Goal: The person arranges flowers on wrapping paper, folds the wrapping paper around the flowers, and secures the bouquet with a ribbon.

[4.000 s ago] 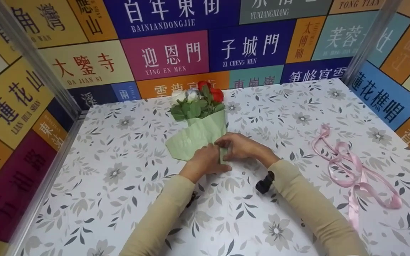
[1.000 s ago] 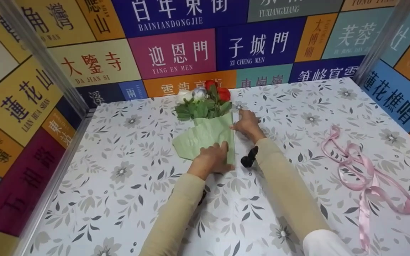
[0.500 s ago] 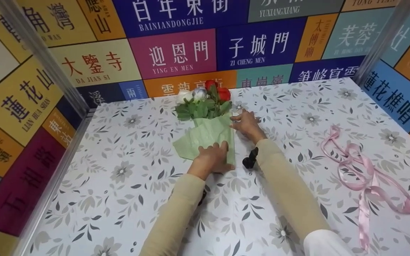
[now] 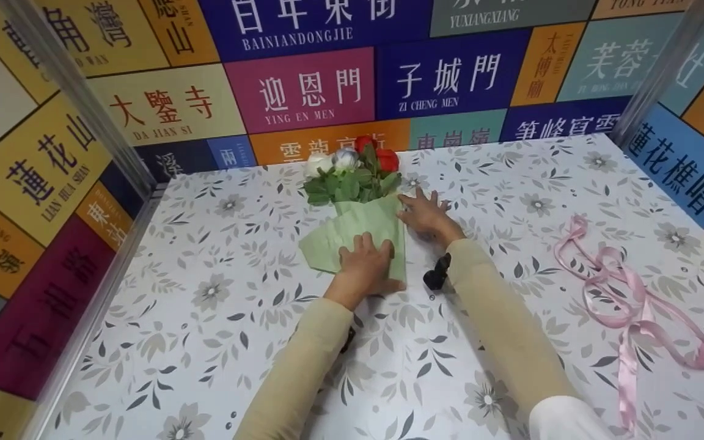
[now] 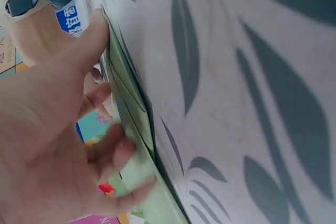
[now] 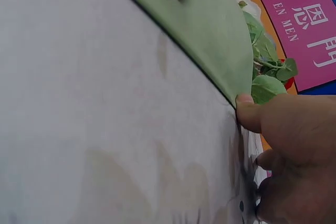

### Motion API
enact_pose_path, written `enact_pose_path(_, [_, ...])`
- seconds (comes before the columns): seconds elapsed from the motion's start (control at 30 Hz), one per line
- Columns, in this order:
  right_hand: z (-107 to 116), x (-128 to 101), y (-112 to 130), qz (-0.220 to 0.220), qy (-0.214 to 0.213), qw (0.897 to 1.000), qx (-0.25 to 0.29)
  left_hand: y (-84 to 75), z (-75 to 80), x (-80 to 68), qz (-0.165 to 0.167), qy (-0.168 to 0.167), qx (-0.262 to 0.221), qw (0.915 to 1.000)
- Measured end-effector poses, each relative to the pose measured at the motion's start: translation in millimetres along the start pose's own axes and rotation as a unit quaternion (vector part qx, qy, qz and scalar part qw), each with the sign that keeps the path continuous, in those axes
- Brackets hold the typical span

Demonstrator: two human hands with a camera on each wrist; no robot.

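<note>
A bouquet of roses [image 4: 352, 168], red, white and pale lilac with green leaves, lies on the table in light green wrapping paper [image 4: 330, 241]. My left hand [image 4: 364, 266] rests spread over the lower part of the paper. In the left wrist view its thumb is at the folded paper's bottom end, and the other fingers [image 5: 118, 156] lie on the paper. My right hand [image 4: 428, 217] is beside the upper right edge with fingers spread. Its thumb [image 6: 247, 113] touches the paper's corner in the right wrist view.
A long pink ribbon [image 4: 636, 293] lies loosely looped at the table's right. The table [image 4: 217, 342] has a floral cover. Behind it and at both sides stand wall panels [image 4: 303, 91] with coloured lettered blocks. A black wrist device [image 4: 436, 272] is on the right sleeve.
Since the earliest frame, my right hand has moved from the lower paper up along its right edge. The left hand has flattened on the paper. Lately the right fingers have shifted slightly.
</note>
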State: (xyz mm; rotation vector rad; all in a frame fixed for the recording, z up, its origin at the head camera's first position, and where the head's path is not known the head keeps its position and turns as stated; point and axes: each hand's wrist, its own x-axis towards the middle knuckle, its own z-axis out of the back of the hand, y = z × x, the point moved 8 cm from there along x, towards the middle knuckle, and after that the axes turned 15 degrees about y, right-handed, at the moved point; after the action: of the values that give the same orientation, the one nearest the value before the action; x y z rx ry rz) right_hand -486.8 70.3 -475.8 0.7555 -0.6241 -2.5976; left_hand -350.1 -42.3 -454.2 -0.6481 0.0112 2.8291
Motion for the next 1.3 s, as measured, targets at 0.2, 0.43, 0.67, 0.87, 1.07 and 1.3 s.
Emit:
enact_pose_path(0.2, [0.6, -4.3, -3.5, 0.039, -0.001, 0.999, 0.032, 10.2, -7.8, 1.5, 0.027, 0.036, -0.026, 0.9986])
enact_pose_path(0.43, [-9.4, -10.7, 1.3, 0.043, 0.053, 0.998, -0.008, 17.4, -13.7, 3.4, 0.027, 0.095, -0.048, 0.9940])
enact_pose_path(0.67, [-9.8, -9.4, 3.9, 0.008, 0.074, 0.996, -0.055, 14.1, -9.7, 3.2, 0.029, 0.113, -0.035, 0.9926])
enact_pose_path(0.87, [-10.5, -11.3, -0.9, -0.002, 0.072, 0.996, -0.048, 12.5, -9.6, 2.1, 0.033, 0.126, -0.055, 0.9899])
enact_pose_path(1.07, [-10.8, -15.4, -1.9, 0.028, 0.045, 0.998, -0.020, 12.7, -8.9, 1.9, 0.029, 0.130, -0.077, 0.9881])
enact_pose_path(1.3, [-13.5, -19.0, 10.3, 0.072, -0.018, 0.997, 0.017, 24.1, -8.8, 2.0, 0.014, 0.128, -0.068, 0.9894])
